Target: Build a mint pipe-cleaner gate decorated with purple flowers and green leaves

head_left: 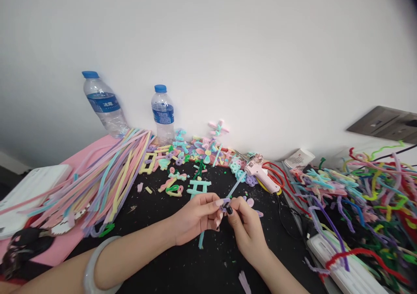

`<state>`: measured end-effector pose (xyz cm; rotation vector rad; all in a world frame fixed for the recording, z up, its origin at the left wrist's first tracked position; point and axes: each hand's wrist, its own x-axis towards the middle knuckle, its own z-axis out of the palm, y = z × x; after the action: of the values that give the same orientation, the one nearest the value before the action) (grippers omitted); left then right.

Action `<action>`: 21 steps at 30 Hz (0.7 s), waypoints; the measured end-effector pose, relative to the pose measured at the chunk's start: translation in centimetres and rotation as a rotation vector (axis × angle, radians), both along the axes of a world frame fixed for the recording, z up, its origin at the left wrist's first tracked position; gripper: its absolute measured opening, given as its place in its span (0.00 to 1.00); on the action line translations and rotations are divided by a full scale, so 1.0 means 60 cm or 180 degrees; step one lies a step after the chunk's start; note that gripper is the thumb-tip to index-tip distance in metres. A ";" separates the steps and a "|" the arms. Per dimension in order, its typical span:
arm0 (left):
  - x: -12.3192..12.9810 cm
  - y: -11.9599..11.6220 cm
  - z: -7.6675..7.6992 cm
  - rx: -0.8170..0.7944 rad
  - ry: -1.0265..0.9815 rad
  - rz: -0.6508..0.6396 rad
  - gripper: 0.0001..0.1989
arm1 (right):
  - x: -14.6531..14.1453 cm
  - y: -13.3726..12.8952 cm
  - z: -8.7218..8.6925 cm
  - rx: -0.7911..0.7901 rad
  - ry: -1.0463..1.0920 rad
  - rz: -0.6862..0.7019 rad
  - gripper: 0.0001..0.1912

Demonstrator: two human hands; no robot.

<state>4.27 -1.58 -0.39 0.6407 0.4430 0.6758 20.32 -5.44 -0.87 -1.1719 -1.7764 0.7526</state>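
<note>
My left hand and my right hand meet over the black table surface, fingertips close together. Between them is a short lilac pipe cleaner, pinched by the thumb and fingers of each hand; its exact shape is partly hidden. Just beyond the fingers, a pale pink glue gun lies on its side, its translucent glue stick pointing toward my hands. A mint pipe-cleaner frame lies behind my left hand. Under that hand a teal strip pokes out.
Long pastel pipe cleaners are heaped on the left. Two water bottles stand by the wall, with finished pipe-cleaner shapes nearby. At right are a tangled pile of colourful pipe cleaners, a white power strip and cables.
</note>
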 end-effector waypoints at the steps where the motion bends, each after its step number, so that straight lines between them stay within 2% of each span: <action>1: 0.000 0.001 0.001 0.0098 0.0069 0.0095 0.11 | 0.001 0.000 0.000 0.0042 -0.0034 -0.0058 0.12; 7: 0.000 0.002 0.000 0.1072 0.0712 0.0372 0.13 | 0.001 0.001 0.004 0.0109 -0.0238 -0.0125 0.12; 10: -0.001 -0.001 0.002 0.1388 0.0955 0.0451 0.14 | 0.001 0.000 0.004 0.0091 -0.0242 -0.0158 0.12; 17: -0.002 -0.007 0.009 0.1436 0.1091 0.0342 0.15 | 0.002 0.002 -0.001 -0.0097 -0.0105 -0.0119 0.11; 21: -0.003 -0.007 0.007 0.1253 0.1001 0.0271 0.15 | 0.004 0.004 -0.002 0.0085 0.0062 -0.0181 0.04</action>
<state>4.12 -1.98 0.04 1.1142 0.6377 0.7535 20.57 -5.19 -0.99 -1.1884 -1.7249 0.7025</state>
